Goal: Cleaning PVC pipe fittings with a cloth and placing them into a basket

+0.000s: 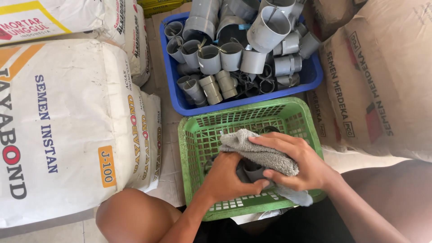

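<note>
In the head view, both forearms reach in from the bottom edge and meet over the green basket [193,153]. The left hand [225,177] is curled around a grey pipe fitting [253,172], fingers wrapped under it and thumb up along its side, holding it just above the basket's slotted floor. The right hand [294,162] lies across the top, fingers pressed together and bent over a grey cloth [252,146], pinching the cloth against the fitting. The cloth is soft and nubby, with one corner hanging past the basket's near rim. The basket is moulded plastic lattice, rectangular. Just beyond it, touching, stands a blue plastic tub [173,85] heaped with smooth grey pipe fittings [225,56]: elbows, sockets and couplers. White cement sacks [67,126] lie left, brown paper sacks [382,81] right.
</note>
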